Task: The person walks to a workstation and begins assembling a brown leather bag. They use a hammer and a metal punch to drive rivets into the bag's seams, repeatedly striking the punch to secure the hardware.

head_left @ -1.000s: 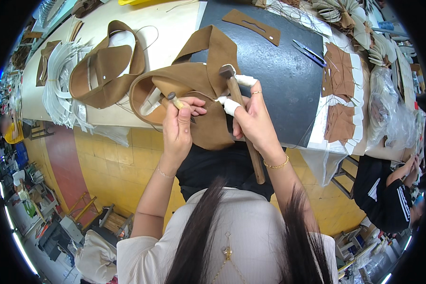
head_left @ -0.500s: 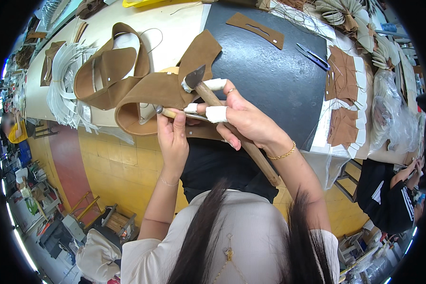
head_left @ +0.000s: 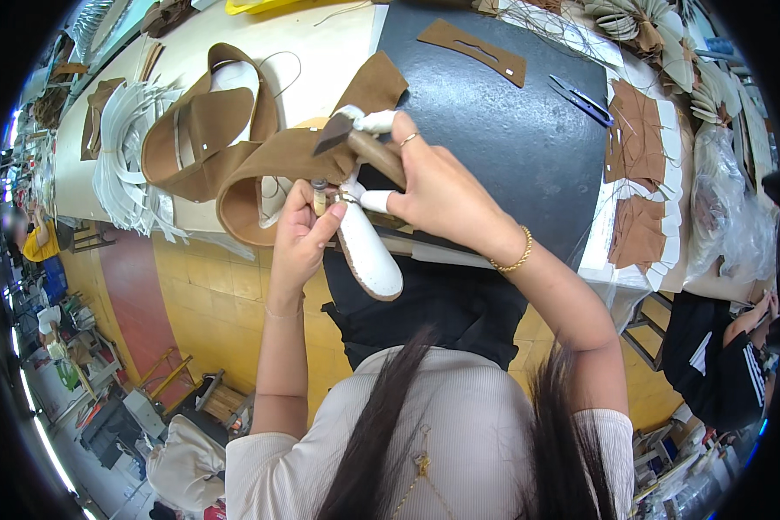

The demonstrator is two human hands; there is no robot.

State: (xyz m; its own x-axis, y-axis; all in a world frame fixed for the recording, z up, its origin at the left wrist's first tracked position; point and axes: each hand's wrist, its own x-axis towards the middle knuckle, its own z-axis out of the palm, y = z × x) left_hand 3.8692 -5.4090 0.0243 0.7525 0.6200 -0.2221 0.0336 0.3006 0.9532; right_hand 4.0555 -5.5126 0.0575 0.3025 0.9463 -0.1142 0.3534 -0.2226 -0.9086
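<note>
In my left hand (head_left: pixel 302 238) a small tool with a short wooden handle and metal cap (head_left: pixel 320 198) stands between the closed fingers. The thumb also presses on a white, round-ended strip (head_left: pixel 373 260) with a brown edge, which slants down toward me. My right hand (head_left: pixel 446 186), with white tape on some fingers, grips a hammer (head_left: pixel 377 156) by its wooden handle; the dark head is just above my left hand. Its taped thumb is close to the strip's upper end. A wide brown leather band (head_left: pixel 273 169) curls on the table beside my left hand.
Further left lie another brown looped piece (head_left: pixel 201 121) and a bundle of white strips (head_left: pixel 126 165). On the dark mat (head_left: pixel 511 156) are a slotted brown piece (head_left: pixel 472 50) and thread snips (head_left: pixel 581 100). Stacked brown pieces (head_left: pixel 637 139) lie at right. Another person (head_left: pixel 719 355) sits at far right.
The white strip has swung into view below my hands. The small tool has gone from slanted to more upright. The hammer head has shifted slightly left, and its handle end no longer shows.
</note>
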